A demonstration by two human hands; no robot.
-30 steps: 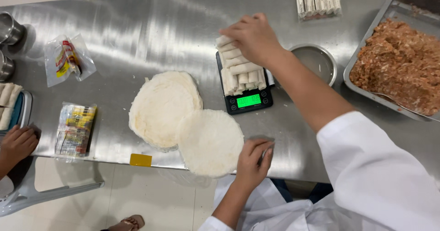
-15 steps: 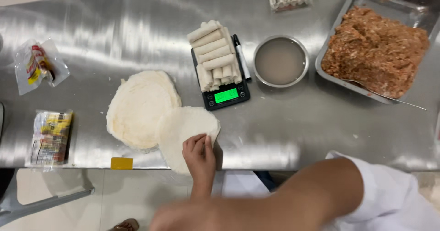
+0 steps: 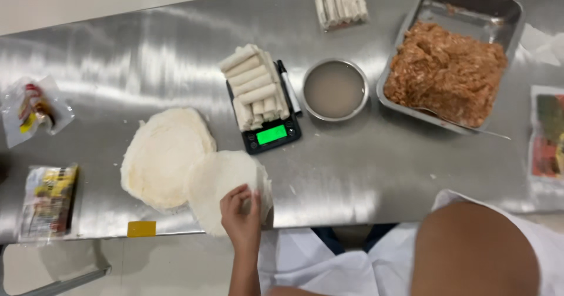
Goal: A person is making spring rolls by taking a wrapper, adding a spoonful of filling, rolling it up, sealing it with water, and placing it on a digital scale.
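Observation:
My left hand (image 3: 241, 213) rests at the near table edge with its fingers curled on the right edge of a single round white wrapper (image 3: 220, 178). That wrapper overlaps a stack of round wrappers (image 3: 161, 155) to its left. Behind them a black scale (image 3: 271, 136) with a green display carries a pile of rolled white wraps (image 3: 252, 84). My right hand is out of view; only its bare forearm (image 3: 470, 252) and white sleeve show at the bottom right.
A metal bowl of cloudy liquid (image 3: 335, 89) stands right of the scale, a black pen (image 3: 289, 87) between them. A metal tray of minced meat (image 3: 446, 72) with a spoon handle (image 3: 470, 128) sits at the right. More rolls (image 3: 341, 2) lie at the back. Plastic packets (image 3: 50, 199) lie at the left.
My right hand has left the rolls on the scale and drawn back out of sight. My left hand stays on the single wrapper's edge. The view has shifted right.

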